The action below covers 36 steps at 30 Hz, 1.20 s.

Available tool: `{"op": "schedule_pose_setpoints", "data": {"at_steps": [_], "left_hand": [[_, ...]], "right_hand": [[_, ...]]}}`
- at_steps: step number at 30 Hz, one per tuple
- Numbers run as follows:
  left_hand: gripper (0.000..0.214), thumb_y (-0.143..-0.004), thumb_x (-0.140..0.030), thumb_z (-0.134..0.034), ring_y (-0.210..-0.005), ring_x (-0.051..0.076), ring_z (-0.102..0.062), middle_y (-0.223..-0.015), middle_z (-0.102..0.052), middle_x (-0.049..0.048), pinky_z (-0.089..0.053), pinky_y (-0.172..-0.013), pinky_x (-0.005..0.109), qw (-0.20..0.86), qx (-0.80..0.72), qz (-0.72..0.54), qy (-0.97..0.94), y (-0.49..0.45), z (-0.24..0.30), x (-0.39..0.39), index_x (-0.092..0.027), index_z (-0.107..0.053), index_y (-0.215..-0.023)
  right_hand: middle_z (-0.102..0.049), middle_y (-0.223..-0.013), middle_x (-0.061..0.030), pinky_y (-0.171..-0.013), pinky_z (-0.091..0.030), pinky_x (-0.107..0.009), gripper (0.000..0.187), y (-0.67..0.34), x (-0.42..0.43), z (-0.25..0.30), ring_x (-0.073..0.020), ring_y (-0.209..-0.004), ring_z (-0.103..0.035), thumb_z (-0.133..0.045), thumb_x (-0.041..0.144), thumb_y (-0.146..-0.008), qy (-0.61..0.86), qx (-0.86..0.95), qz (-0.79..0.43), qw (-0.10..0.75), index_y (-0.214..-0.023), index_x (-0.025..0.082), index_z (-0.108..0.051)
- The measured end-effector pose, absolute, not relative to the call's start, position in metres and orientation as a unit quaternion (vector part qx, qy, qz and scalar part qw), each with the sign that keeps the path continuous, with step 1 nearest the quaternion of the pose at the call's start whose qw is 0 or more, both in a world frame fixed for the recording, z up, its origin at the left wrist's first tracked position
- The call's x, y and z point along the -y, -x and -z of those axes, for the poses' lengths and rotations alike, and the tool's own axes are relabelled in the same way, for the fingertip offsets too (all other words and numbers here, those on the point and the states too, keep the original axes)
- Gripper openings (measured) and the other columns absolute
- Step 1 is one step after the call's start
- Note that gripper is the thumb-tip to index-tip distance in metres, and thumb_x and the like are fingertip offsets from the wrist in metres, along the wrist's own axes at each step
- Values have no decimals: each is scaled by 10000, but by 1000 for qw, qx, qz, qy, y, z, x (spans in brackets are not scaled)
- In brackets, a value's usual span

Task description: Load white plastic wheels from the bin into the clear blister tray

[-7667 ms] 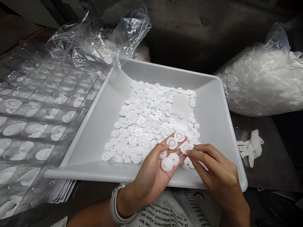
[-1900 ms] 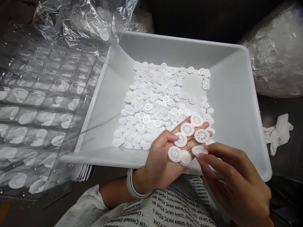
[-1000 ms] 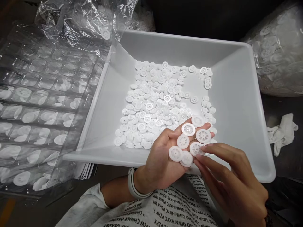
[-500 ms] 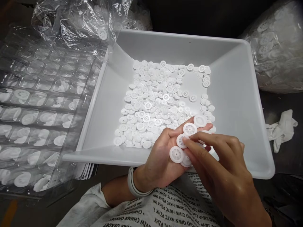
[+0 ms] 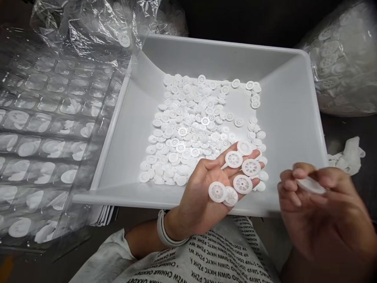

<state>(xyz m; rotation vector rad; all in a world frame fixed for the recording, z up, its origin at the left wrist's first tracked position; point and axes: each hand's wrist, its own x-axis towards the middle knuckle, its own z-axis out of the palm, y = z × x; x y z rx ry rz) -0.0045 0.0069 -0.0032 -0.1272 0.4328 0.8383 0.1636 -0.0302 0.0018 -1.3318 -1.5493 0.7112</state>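
Observation:
My left hand (image 5: 203, 196) is palm up with its fingers stretched out, over the front of a pale grey plastic bin (image 5: 290, 94). On its palm and fingers rest several round white plastic wheels (image 5: 242, 184) with spokes and small centre holes. To the right of it, my right hand (image 5: 324, 204) is raised at the bin's front right corner. It pinches one white wheel (image 5: 310, 184), seen nearly edge-on, between thumb and fingers. Many more white wheels (image 5: 176, 157) lie spread over the bin floor, thickest at the left and front.
Clear blister trays (image 5: 48, 102) stand at the left, white pieces in many pockets. A clear plastic bag (image 5: 97, 35) with white wheels lies behind them. Another full bag (image 5: 341, 63) is at the far right, above a crumpled white cloth or glove (image 5: 349, 157).
My right hand has moved away from the left palm to the right, with one wheel between its fingers. The wheels on my left palm are now in fuller view.

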Motion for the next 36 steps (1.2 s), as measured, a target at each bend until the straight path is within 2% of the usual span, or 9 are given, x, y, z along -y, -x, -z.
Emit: {"op": "schedule_pose_setpoints", "data": {"at_steps": [3,5,9,15,18,24,28,32,36], "left_hand": [[489,-923,-287,-368,-1299,258,-501,-1416,-523,147,-331,-1106,409,887,-212,-406,64,5,3,-7,-151,-458,-1384],[474,-924,-287,-365,-1313,273,-483,-1408,-534,138,-320,-1115,419,886,-214,-406,58,5,3,-7,-156,-485,-1363],[480,-927,-296,-352,-1326,275,-468,-1407,-534,141,-334,-1110,425,885,-215,-410,48,3,2,-7,-160,-474,-1371],[539,-925,-308,-341,-1329,275,-463,-1422,-511,167,-337,-1113,425,885,-227,-403,54,1,2,-7,-137,-361,-1436],[547,-927,-294,-340,-1329,280,-462,-1412,-518,178,-312,-1131,439,885,-226,-404,59,0,2,-8,-134,-328,-1449],[544,-916,-305,-371,-1345,297,-440,-1413,-513,185,-309,-1134,449,884,-229,-402,72,0,-1,-8,-131,-365,-1431],[534,-915,-305,-369,-1326,292,-466,-1399,-530,175,-283,-1142,473,886,-231,-395,76,0,-1,-8,-146,-377,-1425],[525,-918,-298,-350,-1303,291,-493,-1404,-528,164,-271,-1140,483,886,-228,-398,68,0,-1,-8,-158,-377,-1423],[502,-916,-297,-346,-1310,274,-486,-1409,-533,126,-259,-1147,463,890,-224,-393,62,2,0,-9,-177,-416,-1399]], "right_hand": [[-415,-767,-29,-511,-413,-260,131,-161,32,7,-154,-657,-503,-337,143,-900,547,472,-464,513,-904,228,-436],[-409,-746,-3,-515,-420,-234,26,-157,33,9,-129,-628,-473,-470,218,-905,564,401,-499,521,-912,235,-489],[-558,-870,-23,-568,-471,-186,200,-152,31,6,-119,-731,-552,-645,279,-866,648,472,-403,442,-1061,240,-619],[-656,-879,-20,-530,-480,-169,126,-151,19,3,-117,-720,-599,-603,315,-901,670,547,-310,396,-956,226,-674],[-668,-913,-28,-532,-476,-178,110,-151,15,5,-132,-771,-610,-615,306,-893,662,566,-304,386,-928,220,-675],[-591,-764,4,-530,-472,-186,101,-151,11,4,-106,-645,-561,-631,297,-875,650,572,-329,376,-832,208,-648],[-606,-786,1,-514,-455,-177,109,-151,9,7,-101,-644,-552,-625,294,-877,655,554,-343,383,-816,206,-638],[-585,-833,-4,-563,-460,-169,84,-151,14,6,-104,-728,-553,-630,273,-883,671,554,-274,409,-944,214,-632],[-517,-849,-11,-633,-465,-210,345,-155,32,-1,-115,-773,-534,-653,146,-853,582,685,-242,365,-1185,208,-579]]}}
